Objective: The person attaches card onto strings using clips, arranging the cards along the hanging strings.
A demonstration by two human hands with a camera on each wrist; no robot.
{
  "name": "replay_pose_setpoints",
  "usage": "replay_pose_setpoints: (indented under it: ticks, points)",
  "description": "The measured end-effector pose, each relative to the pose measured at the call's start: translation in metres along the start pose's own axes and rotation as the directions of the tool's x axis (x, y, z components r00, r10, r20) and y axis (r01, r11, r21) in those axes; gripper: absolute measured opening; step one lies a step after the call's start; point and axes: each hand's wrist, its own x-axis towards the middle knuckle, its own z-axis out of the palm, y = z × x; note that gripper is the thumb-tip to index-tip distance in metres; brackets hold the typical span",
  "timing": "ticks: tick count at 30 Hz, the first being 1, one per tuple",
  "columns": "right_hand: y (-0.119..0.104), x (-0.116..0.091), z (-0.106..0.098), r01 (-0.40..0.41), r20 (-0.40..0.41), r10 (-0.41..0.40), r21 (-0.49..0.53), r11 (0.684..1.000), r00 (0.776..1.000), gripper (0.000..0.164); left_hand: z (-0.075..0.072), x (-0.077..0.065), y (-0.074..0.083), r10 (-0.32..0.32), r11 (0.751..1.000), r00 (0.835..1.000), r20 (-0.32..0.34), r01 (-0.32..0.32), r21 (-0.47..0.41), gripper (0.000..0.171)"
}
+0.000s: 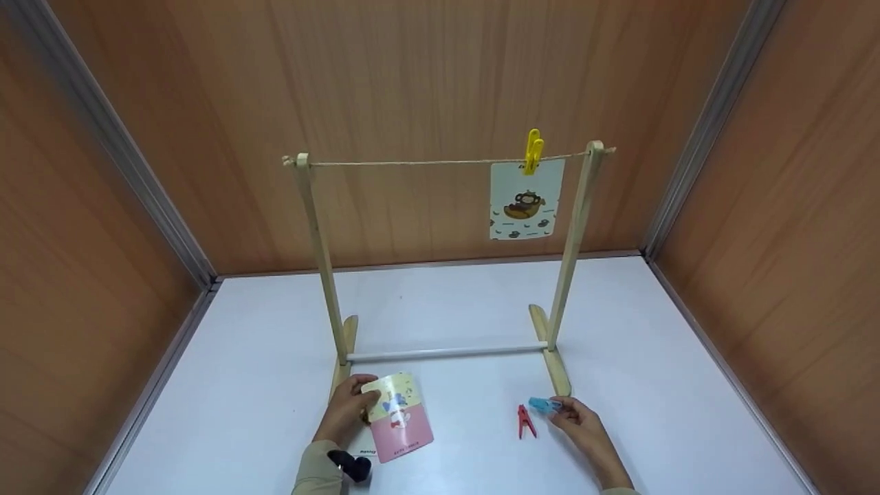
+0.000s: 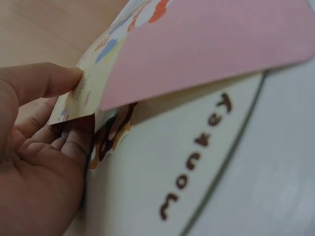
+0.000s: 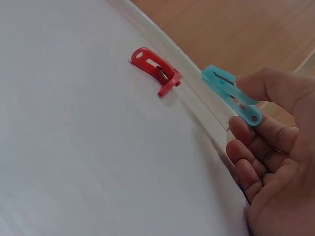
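My left hand [image 1: 346, 412] pinches a pink and yellow card [image 1: 401, 419] by its upper left edge, thumb on the printed face. Beneath it lies a white card lettered "monkey" [image 2: 197, 162], mostly covered in the head view. Between thumb and fingers, my right hand [image 1: 581, 433] holds a light blue clothespin [image 1: 544, 405] just above the table. Beside it a red clothespin [image 1: 526, 421] sits on the white surface, apart from the hand; it also shows in the right wrist view.
A wooden stand [image 1: 572, 254] carries a string [image 1: 412, 163] between two posts. Near its right end, a yellow clothespin [image 1: 533, 152] fastens a white monkey card [image 1: 526, 206]. Wood-grain panels [image 1: 777, 206] enclose the white table [image 1: 653, 357] at the back and sides.
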Motion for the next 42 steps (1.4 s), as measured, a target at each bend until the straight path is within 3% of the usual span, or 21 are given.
replay_pose_setpoints:
  ticks: [9, 14, 26, 36, 42]
  points:
    - [0.0, -0.003, 0.002, 0.026, -0.019, -0.026, -0.036, 0.999, 0.999, 0.04, 0.005, 0.001, 0.005, 0.069, 0.984, 0.997, 0.025, -0.072, 0.164, 0.034]
    - [-0.001, -0.004, 0.003, 0.039, -0.036, -0.041, -0.041, 0.998, 0.999, 0.044, 0.008, 0.0, 0.014, 0.099, 0.975, 0.994, 0.043, -0.105, 0.194, 0.034]
    - [-0.007, -0.002, 0.005, 0.0, -0.068, 0.002, 0.033, 0.999, 0.998, 0.049, 0.01, 0.0, 0.028, 0.039, 0.999, 0.99, 0.137, -0.037, -0.016, 0.042]
    - [-0.011, -0.003, 0.006, -0.012, -0.077, 0.013, 0.011, 1.0, 0.997, 0.053, 0.02, -0.007, 0.043, -0.002, 1.0, 0.994, 0.109, 0.004, -0.024, 0.039]
    - [-0.015, -0.003, 0.007, -0.008, -0.059, 0.011, 0.058, 0.998, 0.998, 0.052, 0.022, -0.008, 0.051, 0.037, 0.998, 0.991, 0.129, -0.032, -0.046, 0.036]
